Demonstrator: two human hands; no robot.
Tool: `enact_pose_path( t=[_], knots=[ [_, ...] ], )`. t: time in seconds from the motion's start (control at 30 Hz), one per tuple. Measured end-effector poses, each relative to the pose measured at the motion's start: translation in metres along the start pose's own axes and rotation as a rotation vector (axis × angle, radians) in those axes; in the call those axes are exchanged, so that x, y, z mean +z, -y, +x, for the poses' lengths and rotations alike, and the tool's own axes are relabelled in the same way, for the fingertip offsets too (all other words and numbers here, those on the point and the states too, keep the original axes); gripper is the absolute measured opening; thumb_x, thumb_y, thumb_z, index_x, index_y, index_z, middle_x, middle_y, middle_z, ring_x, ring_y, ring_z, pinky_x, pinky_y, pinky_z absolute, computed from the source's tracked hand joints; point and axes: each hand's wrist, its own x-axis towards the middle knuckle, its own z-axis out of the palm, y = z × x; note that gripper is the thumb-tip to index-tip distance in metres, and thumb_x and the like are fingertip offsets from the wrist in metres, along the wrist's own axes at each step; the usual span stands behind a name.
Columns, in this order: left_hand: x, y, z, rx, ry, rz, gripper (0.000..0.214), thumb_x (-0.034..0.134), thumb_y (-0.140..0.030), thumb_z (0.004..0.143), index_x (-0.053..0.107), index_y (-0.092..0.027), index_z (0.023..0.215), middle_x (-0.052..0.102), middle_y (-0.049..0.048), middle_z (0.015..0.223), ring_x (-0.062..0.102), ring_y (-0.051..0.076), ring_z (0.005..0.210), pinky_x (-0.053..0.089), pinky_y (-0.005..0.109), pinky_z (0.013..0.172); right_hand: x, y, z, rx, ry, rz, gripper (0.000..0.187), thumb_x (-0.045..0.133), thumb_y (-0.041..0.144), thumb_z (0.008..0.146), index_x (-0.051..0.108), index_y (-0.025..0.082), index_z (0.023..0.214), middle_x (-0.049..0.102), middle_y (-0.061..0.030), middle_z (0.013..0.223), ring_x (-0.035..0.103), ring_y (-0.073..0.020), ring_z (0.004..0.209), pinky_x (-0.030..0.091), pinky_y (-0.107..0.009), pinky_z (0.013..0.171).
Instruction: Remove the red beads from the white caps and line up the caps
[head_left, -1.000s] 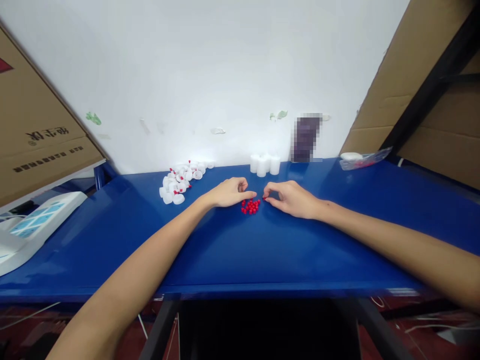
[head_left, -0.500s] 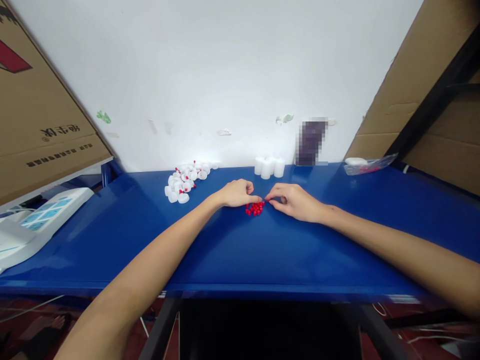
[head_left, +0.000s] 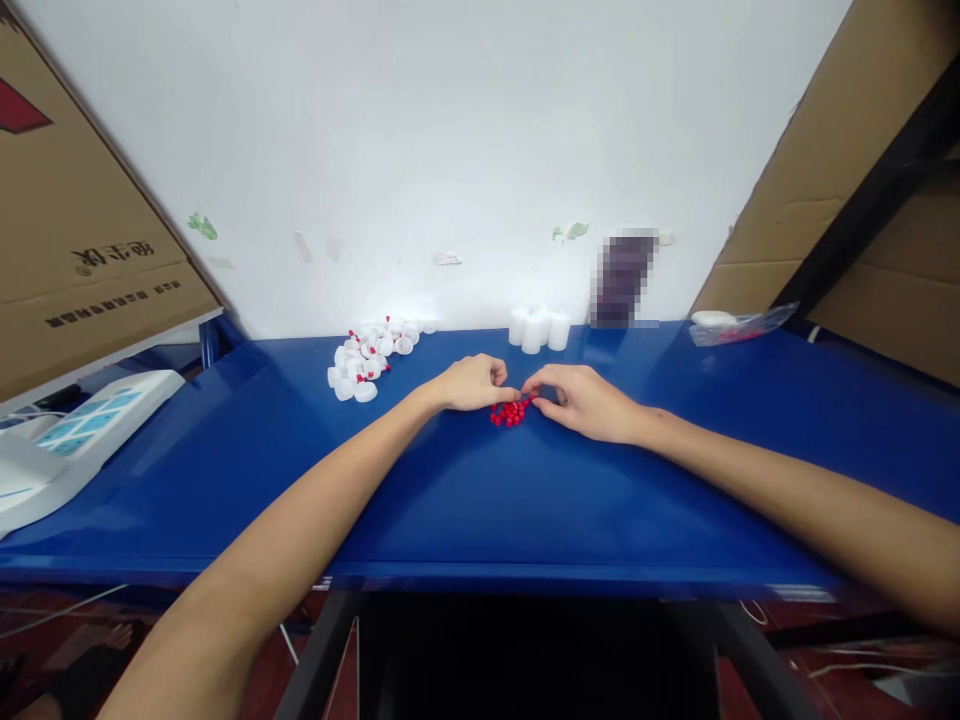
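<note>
A small pile of tiny red caps (head_left: 508,414) lies on the blue tabletop between my hands. My left hand (head_left: 474,383) rests at the pile's far left side, fingers curled and thumb stretched over the caps, apart from the fingers; nothing shows in it. From the right, my right hand (head_left: 581,400) reaches to the pile's edge, its thumb and index finger closing on a small red cap at the fingertips. Farther left, white caps (head_left: 352,365), several with red tips, lie heaped. Behind the hands, several white cylindrical containers (head_left: 536,330) stand grouped near the wall.
The blue table (head_left: 465,510) runs along a white wall (head_left: 420,150). A white device with blue panels (head_left: 97,430) sits at the left, beside a cardboard box (head_left: 82,200). At the back right lies a clear plastic bag (head_left: 742,327) with red bits inside.
My right hand has shifted slightly left, bringing its index fingertip to my left thumb at the pile. My left hand has hardly moved. The view has tilted a little.
</note>
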Motion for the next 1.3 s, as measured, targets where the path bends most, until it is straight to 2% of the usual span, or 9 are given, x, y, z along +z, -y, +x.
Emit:
enact_pose_path(
  t=[0.17,0.4,0.53,0.8,1.3],
  knots=[
    [0.000,0.002,-0.001,0.022,0.017,-0.019,0.035,0.065,-0.053,0.075,0.051,-0.020,0.074,0.058,-0.0014,0.070,0.051,0.015,0.064,0.034,0.028,0.061,-0.002,0.004,-0.001,0.000,0.020,0.021,0.022,0.059,0.020,0.087,0.069,0.020,0.106,0.073,-0.0037,0.097,0.061,-0.0146,0.069,0.045,-0.029,0.069],
    [-0.002,0.001,-0.004,0.045,0.038,-0.058,0.035,0.065,-0.052,0.075,0.051,-0.020,0.074,0.058,-0.0015,0.070,0.050,0.014,0.063,0.034,0.027,0.060,-0.003,0.008,-0.001,0.002,0.032,0.011,0.019,0.059,0.023,0.088,0.069,0.020,0.105,0.072,-0.0037,0.095,0.061,-0.0147,0.068,0.044,-0.029,0.067],
    [-0.002,0.004,-0.004,0.063,0.046,-0.093,0.035,0.064,-0.052,0.075,0.052,-0.020,0.075,0.058,-0.0017,0.070,0.049,0.013,0.062,0.034,0.027,0.060,-0.002,0.009,-0.002,0.001,0.037,-0.001,0.020,0.058,0.023,0.089,0.069,0.020,0.105,0.072,-0.0042,0.095,0.063,-0.0162,0.072,0.045,-0.030,0.069],
    [0.001,0.012,-0.001,0.115,0.035,-0.168,0.027,0.058,-0.045,0.080,0.053,-0.019,0.075,0.051,-0.0034,0.067,0.044,0.012,0.061,0.033,0.026,0.060,-0.001,0.005,-0.001,-0.049,0.081,-0.005,0.025,0.056,0.028,0.094,0.069,0.023,0.115,0.071,-0.0067,0.110,0.067,-0.0206,0.091,0.050,-0.034,0.080],
    [0.000,0.015,-0.001,0.137,0.067,-0.174,0.026,0.060,-0.045,0.080,0.053,-0.019,0.078,0.054,-0.0031,0.067,0.044,0.012,0.061,0.032,0.026,0.059,-0.001,0.005,0.001,-0.063,0.118,-0.050,0.026,0.046,0.031,0.100,0.068,0.023,0.112,0.066,-0.0081,0.113,0.065,-0.0221,0.096,0.050,-0.036,0.085]
  ],
)
